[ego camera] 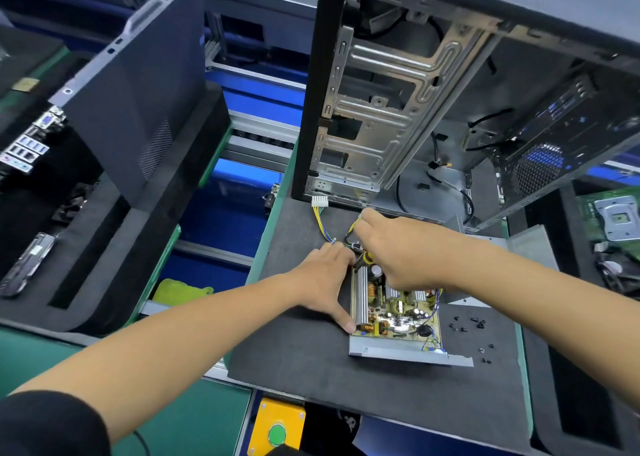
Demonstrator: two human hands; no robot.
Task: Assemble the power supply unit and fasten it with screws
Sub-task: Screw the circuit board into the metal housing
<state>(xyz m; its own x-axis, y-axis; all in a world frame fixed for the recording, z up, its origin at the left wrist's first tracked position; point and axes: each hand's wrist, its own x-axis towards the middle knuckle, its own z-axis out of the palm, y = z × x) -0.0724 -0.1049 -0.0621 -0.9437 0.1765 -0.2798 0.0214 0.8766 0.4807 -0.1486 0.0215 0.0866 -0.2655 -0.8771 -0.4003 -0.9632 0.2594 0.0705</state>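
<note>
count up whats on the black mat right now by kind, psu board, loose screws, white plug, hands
power supply board in its metal tray: 1
white connector on the wire bundle: 1
hands on the unit: 2, left hand and right hand
loose black screws right of the tray: about 9, small and hard to separate
total: about 13

Matt dark foam mat point(301, 358), bare brushed-metal tray point(408, 351) (ribbed shiny heatsinks point(360, 293)), glossy black screws point(471, 324).

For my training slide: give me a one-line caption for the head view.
Left hand steadies the open power supply while the right hand pinches its wires; loose screws wait alongside.
</note>
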